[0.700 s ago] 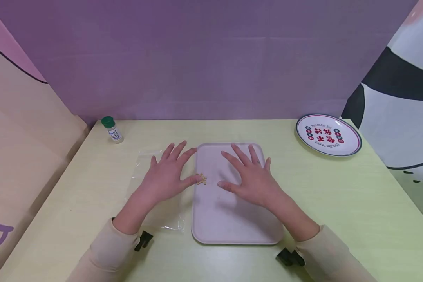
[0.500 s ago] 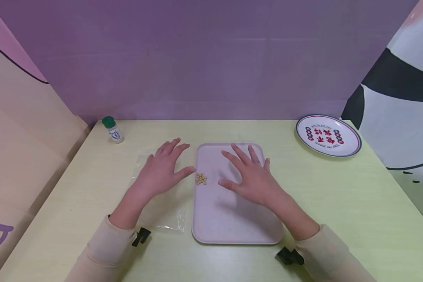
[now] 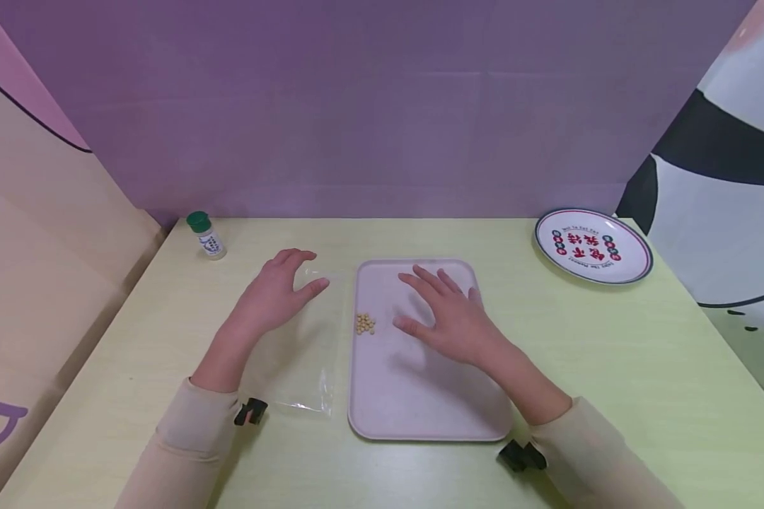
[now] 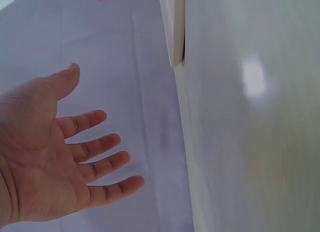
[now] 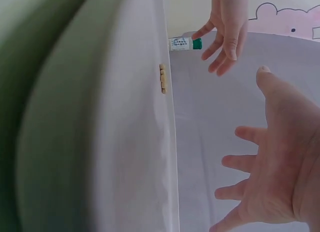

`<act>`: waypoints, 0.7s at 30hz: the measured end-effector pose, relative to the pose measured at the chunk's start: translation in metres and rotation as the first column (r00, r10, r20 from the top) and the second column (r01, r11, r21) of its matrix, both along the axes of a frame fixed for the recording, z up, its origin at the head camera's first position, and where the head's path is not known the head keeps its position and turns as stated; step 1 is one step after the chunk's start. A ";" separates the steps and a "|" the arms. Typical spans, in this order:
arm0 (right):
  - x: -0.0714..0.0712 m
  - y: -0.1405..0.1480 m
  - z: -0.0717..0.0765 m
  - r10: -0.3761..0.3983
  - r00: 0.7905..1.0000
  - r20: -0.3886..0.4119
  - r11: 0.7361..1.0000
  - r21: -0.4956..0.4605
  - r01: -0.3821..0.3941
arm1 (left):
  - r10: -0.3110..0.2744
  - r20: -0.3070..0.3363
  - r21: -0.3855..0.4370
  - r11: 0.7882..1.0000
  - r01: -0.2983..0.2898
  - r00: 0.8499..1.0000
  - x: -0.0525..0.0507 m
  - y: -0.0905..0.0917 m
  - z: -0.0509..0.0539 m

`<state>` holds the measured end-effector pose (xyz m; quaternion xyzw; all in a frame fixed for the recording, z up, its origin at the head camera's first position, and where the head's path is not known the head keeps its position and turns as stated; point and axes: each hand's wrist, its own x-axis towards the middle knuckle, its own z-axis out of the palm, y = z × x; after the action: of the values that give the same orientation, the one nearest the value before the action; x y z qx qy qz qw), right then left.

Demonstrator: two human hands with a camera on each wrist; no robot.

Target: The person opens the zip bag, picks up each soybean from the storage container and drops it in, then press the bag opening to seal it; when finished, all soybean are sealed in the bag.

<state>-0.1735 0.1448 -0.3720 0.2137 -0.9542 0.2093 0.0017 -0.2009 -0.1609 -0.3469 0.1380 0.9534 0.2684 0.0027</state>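
Observation:
My left hand (image 3: 270,297) hovers above a clear plastic bag (image 3: 299,375) that lies flat on the table, its fingers extended and holding nothing. In the left wrist view the palm of that hand shows with the fingers spread. My right hand (image 3: 455,318) hangs over a pale pinkish tray (image 3: 420,417), fingers spread and holding nothing. A small cluster of yellowish beans or beads (image 3: 365,324) sits in the tray at its left edge; the right wrist view shows these small pieces (image 5: 163,80) lying low on the tray surface.
A small jar with a green cap (image 3: 206,235) stands at the table's back left. At the back right lies an oval white plate (image 3: 573,265) with red and dark lettering. A purple cloth (image 3: 382,127) hangs behind the table (image 3: 611,353).
My left hand has drawn away leftward from over the cluster, which is now fully uncovered. My right hand has barely moved over the tray.

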 end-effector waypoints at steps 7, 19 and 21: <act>-0.009 -0.006 0.003 0.049 0.999 0.015 0.994 -0.101 -0.048 | 0.047 0.035 0.038 0.998 -0.048 0.998 -0.002 -0.012 0.008; -0.018 -0.021 0.012 0.138 0.984 0.111 0.978 -0.175 -0.117 | 0.061 0.077 0.054 0.996 -0.065 0.995 0.004 -0.024 0.026; -0.022 -0.025 0.012 0.145 0.983 0.115 0.975 -0.188 -0.122 | 0.067 0.083 0.057 0.996 -0.072 0.994 0.003 -0.026 0.026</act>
<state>-0.1955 0.1199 -0.3596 0.2624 -0.9129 0.3078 -0.0543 -0.1979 -0.1870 -0.3209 0.0940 0.9481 0.3024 0.0278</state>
